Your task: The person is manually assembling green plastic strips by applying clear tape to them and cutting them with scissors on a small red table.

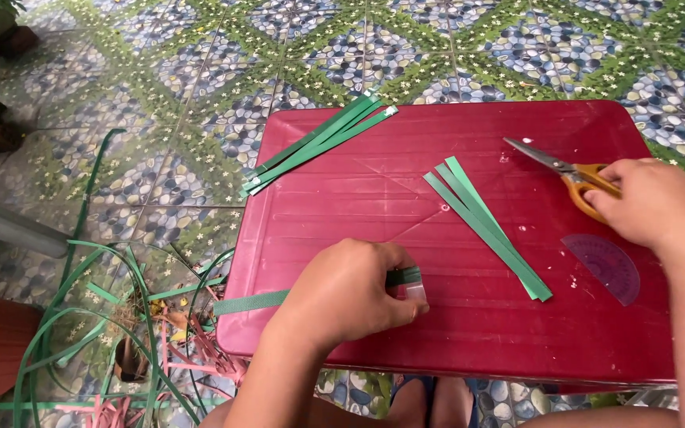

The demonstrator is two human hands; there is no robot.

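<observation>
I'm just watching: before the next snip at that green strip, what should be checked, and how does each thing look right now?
1. Left hand pins the green strip on the red board: ok.
2. Right hand on the scissors: ok.
3. Scissor blades at the strip: not ok, they lie apart from it.
4. Cut pieces out of the way: ok.
5. Cutting spot marked: cannot tell, hand hides it.

I see my left hand (350,293) and right hand (652,202) bare. No sleeves cover my forearms. No rings or watch show.
</observation>
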